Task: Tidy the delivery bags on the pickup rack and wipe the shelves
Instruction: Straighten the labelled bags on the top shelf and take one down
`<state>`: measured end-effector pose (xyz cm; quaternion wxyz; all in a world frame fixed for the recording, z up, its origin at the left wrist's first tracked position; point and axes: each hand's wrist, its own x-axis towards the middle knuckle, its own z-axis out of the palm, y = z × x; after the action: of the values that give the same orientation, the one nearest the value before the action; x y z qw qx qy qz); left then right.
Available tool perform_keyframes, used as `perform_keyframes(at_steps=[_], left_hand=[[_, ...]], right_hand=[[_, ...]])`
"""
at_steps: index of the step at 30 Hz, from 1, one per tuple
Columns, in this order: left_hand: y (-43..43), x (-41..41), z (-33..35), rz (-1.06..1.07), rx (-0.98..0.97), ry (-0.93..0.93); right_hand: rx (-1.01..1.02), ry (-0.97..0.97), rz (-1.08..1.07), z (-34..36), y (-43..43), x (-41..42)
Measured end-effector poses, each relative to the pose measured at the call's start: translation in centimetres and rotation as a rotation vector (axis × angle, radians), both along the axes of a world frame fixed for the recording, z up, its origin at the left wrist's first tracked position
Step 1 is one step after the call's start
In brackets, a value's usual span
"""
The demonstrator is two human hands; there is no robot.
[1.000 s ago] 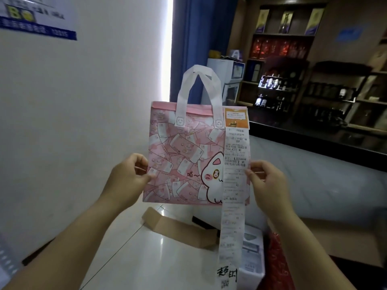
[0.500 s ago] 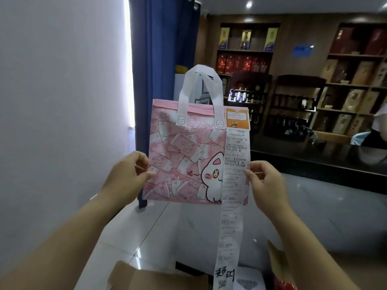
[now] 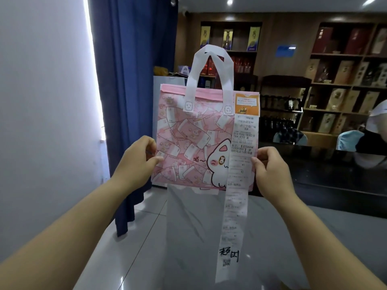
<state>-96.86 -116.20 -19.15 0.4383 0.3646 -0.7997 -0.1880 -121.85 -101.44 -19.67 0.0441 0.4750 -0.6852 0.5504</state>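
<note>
Pink delivery bag [image 3: 188, 139] held upright in mid-air; left hand [image 3: 136, 162] pinches its left edge, right hand [image 3: 270, 170] pinches the right edge over the long receipt [image 3: 236, 185], which trails below the fingers; no pickup rack or cloth in view; judged early: bag unplaced, wiping apparently not begun.

We face a white wall [image 3: 41, 101] on our left, with a blue curtain [image 3: 129, 80] beside it and daylight showing along its edge. Glossy grey floor tiles [image 3: 146, 237] lie below us. Ahead stands a dark counter [image 3: 324, 170], and behind it wooden shelves [image 3: 345, 84] hold boxes and bottles. Small ceiling spotlights [image 3: 229, 1] shine above the brown back wall [image 3: 293, 38].
</note>
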Motion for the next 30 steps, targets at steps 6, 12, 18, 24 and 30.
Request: perform_keyframes(at_steps=[6,12,18,24,30], left_hand=[[-7.1,-6.6,-1.0,0.037,0.035,0.031],[-12.3,-11.3,-2.6,0.082,0.095,0.036],[-14.8,-12.6,-3.9,0.114,0.156,0.079],[-15.4,-12.5,-4.1,0.099,0.166,0.111],[-14.8,-12.1,-3.8,0.107,0.145,0.108]], right_hand=[[0.003,-0.045,-0.006,-1.2,-6.8,-5.8],[0.001,-0.066,0.037,-2.4,-11.6,-9.7],[-0.012,-0.052,0.132,-2.6,-13.8,-10.9],[-0.029,-0.018,0.168,-2.3,-14.3,-11.4],[-0.082,0.009,0.049,-2.0,-13.5,-11.7]])
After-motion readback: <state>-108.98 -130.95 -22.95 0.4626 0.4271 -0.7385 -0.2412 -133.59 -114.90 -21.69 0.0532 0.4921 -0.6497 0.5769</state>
